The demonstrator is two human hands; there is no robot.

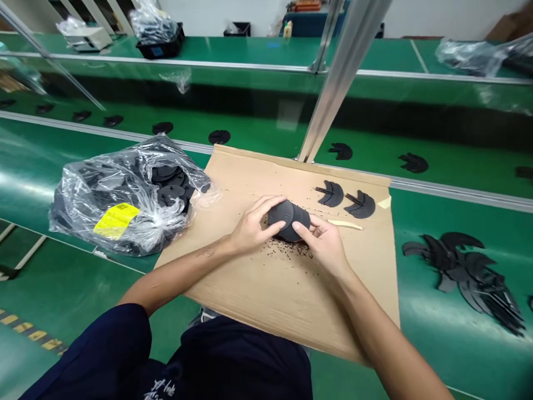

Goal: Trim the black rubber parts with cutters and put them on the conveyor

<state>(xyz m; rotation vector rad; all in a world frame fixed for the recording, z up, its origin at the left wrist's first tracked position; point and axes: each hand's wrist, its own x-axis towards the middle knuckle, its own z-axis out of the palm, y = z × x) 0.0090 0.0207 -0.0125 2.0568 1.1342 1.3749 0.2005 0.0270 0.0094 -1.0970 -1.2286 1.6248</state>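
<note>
Well, in the head view, the left hand [250, 229] and the right hand [323, 245] are together, both clamped from either side on a stack of black pieces [288, 220], with the fingers curled over its rounded edge. The stack is over the middle of a cardboard sheet [266, 300]; whether it touches the sheet is hard to tell. A close, even hold from both sides, as here, seems the right way to keep the pieces lined up and stop them sliding apart.

The stack looks matte and dark, its curved edge showing thin lines between the layers. Whether it is foam or rubber cannot be told. Black crumbs [291, 250] lie on the cardboard sheet just below the hands. Two curved black pieces [331, 194] rest on the sheet just beyond the right hand, each with a thin dark rod [323, 190] sticking out, and a pale strip [345, 224] lies beside that hand. Left of the sheet sits a clear plastic bag [125, 205] of black pieces, with a yellow label [116, 220]. Right of the sheet, a heap of black curved pieces [462, 275] lies on a green bench [437, 214].
</note>
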